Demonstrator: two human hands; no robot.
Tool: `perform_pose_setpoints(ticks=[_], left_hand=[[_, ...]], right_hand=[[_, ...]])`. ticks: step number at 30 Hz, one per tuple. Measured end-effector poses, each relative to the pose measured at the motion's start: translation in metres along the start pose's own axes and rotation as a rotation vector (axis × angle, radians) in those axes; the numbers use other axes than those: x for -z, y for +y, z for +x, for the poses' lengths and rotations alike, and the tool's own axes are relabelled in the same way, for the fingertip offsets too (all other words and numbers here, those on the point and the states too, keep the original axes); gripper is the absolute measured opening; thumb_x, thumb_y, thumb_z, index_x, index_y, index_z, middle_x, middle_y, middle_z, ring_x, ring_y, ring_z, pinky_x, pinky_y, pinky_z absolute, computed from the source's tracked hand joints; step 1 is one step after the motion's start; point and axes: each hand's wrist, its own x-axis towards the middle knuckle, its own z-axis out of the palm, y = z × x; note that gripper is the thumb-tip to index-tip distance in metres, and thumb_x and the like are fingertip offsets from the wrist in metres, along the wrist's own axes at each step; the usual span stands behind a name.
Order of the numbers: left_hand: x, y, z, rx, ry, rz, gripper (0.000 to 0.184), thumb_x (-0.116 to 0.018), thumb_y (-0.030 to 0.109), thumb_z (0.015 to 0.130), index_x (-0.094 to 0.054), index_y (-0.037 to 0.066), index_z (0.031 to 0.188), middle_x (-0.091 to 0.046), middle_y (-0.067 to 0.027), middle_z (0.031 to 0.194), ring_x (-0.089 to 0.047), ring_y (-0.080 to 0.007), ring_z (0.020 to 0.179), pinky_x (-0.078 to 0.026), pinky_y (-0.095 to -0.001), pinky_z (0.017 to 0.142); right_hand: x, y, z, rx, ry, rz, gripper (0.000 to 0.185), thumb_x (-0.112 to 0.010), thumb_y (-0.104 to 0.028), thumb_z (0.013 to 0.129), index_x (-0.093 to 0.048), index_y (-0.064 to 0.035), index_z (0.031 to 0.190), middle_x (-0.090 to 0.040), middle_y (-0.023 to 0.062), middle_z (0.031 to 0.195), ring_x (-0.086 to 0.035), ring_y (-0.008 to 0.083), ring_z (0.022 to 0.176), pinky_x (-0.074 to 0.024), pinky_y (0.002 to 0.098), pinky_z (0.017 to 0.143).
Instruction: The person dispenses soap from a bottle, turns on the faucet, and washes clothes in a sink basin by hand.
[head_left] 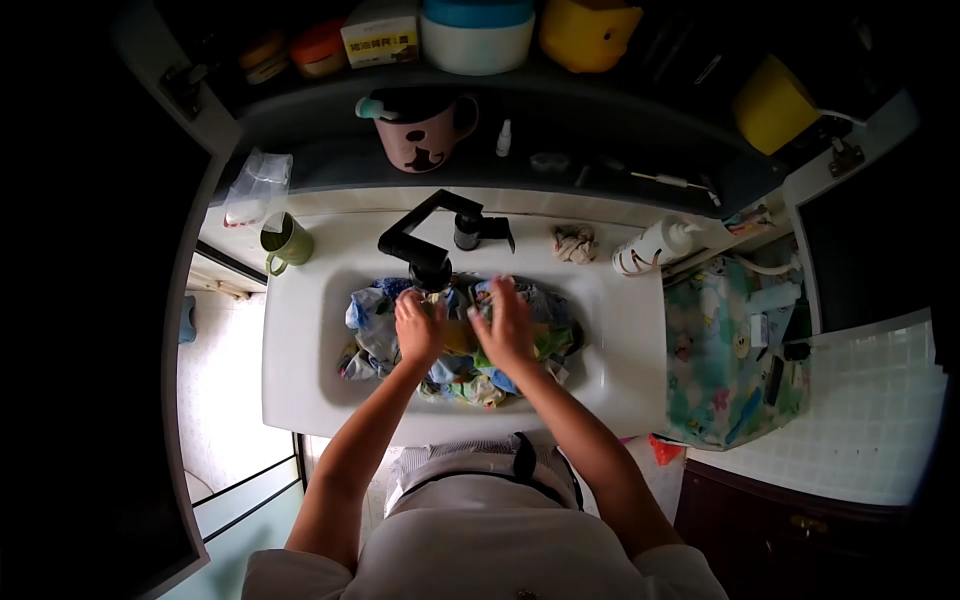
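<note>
Below me a white sink holds a heap of colourful cloth items, blue, white, green and yellow. A black angular faucet reaches over the basin, its spout end just above my left hand. My left hand is over the left middle of the heap, fingers pointing up and apart, with nothing visible in it. To its right, my right hand is over the cloth with fingers spread, slightly blurred, and holds nothing that I can see. The two hands are apart.
A green mug stands at the sink's left corner. Behind the faucet's right side lie a crumpled cloth and a white pump bottle. The shelf above bears a pink mug and several containers. A patterned cover with small items is at right.
</note>
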Motion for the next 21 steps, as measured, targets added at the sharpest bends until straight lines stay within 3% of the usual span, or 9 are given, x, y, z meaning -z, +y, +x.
perform_pose_setpoints(ticks=[1,3,7,11,12,15,16,19,21], left_hand=[[-0.015,-0.008,-0.003,-0.028,0.014,0.031,0.047,-0.061,0.028,0.084,-0.045,0.002,0.12,-0.046,-0.0218,0.127,-0.041,-0.0391,0.121,-0.034,-0.0434,0.099],[-0.034,-0.024,-0.017,-0.14,-0.212,0.305,0.07,-0.051,0.036,0.086,-0.024,0.007,0.144,-0.024,-0.017,0.148,-0.013,-0.0366,0.14,-0.01,-0.0559,0.11],[-0.041,-0.024,-0.025,-0.247,-0.29,0.391,0.077,-0.053,0.03,0.08,-0.018,0.016,0.147,-0.027,-0.0134,0.147,-0.02,-0.0382,0.137,-0.01,-0.0539,0.111],[-0.069,-0.03,-0.016,-0.093,-0.425,0.539,0.073,-0.045,0.036,0.084,-0.014,0.018,0.149,-0.027,-0.0148,0.148,-0.022,-0.037,0.136,-0.008,-0.0523,0.111],[-0.07,-0.027,-0.013,-0.084,-0.426,0.543,0.074,-0.05,0.029,0.081,-0.022,0.01,0.146,-0.002,-0.0165,0.154,-0.023,-0.0347,0.136,-0.019,-0.046,0.109],[-0.072,-0.024,-0.006,-0.021,-0.542,0.535,0.074,-0.05,0.031,0.081,-0.022,0.01,0.147,-0.002,-0.0179,0.154,-0.025,-0.0356,0.134,-0.02,-0.0449,0.109],[-0.077,-0.031,-0.01,-0.095,-0.416,0.538,0.075,-0.051,0.032,0.081,-0.022,0.01,0.146,-0.003,-0.0182,0.154,-0.027,-0.0363,0.133,-0.02,-0.0453,0.109],[-0.068,-0.033,-0.009,-0.123,-0.482,0.492,0.071,-0.051,0.027,0.081,-0.026,0.007,0.144,-0.006,-0.0203,0.153,-0.024,-0.0397,0.134,-0.018,-0.0486,0.11],[-0.064,-0.042,-0.019,-0.238,-0.38,0.477,0.065,-0.048,0.03,0.083,-0.031,0.006,0.141,-0.025,-0.0202,0.145,-0.026,-0.041,0.132,-0.014,-0.0501,0.111]], right_hand=[[-0.005,-0.007,-0.003,0.087,-0.099,-0.118,0.051,-0.052,-0.032,0.09,-0.041,-0.0056,0.132,-0.042,0.0168,0.137,-0.036,0.0322,0.13,-0.0268,0.0486,0.106],[-0.032,0.008,-0.02,0.178,-0.217,-0.177,0.056,-0.051,-0.034,0.091,-0.037,-0.0063,0.138,-0.029,0.012,0.148,-0.018,0.0289,0.14,-0.0112,0.05,0.112],[-0.054,0.038,-0.037,0.27,-0.334,-0.221,0.055,-0.05,-0.031,0.088,-0.043,0.0009,0.132,-0.03,0.0168,0.146,-0.017,0.0332,0.14,-0.0103,0.0496,0.113],[-0.089,0.064,-0.039,0.337,-0.366,-0.37,0.049,-0.046,-0.02,0.086,-0.045,0.0039,0.128,-0.034,0.0172,0.143,-0.014,0.034,0.141,-0.0095,0.0505,0.113],[-0.096,0.067,-0.039,0.314,-0.361,-0.334,0.048,-0.045,-0.02,0.086,-0.045,0.0035,0.129,-0.035,0.0171,0.143,-0.015,0.0338,0.141,-0.0097,0.0505,0.113],[-0.106,0.072,-0.041,0.201,-0.515,-0.35,0.048,-0.042,-0.023,0.089,-0.044,-0.0002,0.131,-0.034,0.0144,0.144,-0.015,0.0314,0.141,-0.0091,0.0474,0.114],[-0.104,0.068,-0.042,0.16,-0.598,-0.374,0.048,-0.041,-0.025,0.09,-0.043,-0.0019,0.133,-0.033,0.0131,0.145,-0.014,0.0302,0.141,-0.0088,0.0459,0.114],[-0.096,0.063,-0.039,0.142,-0.546,-0.279,0.049,-0.044,-0.028,0.09,-0.044,-0.0029,0.132,-0.035,0.0132,0.144,-0.018,0.0295,0.14,-0.0094,0.0455,0.114],[-0.086,0.055,-0.042,0.19,-0.478,-0.262,0.052,-0.049,-0.028,0.089,-0.043,-0.0015,0.133,-0.035,0.0134,0.144,-0.019,0.0297,0.14,-0.0109,0.046,0.114]])
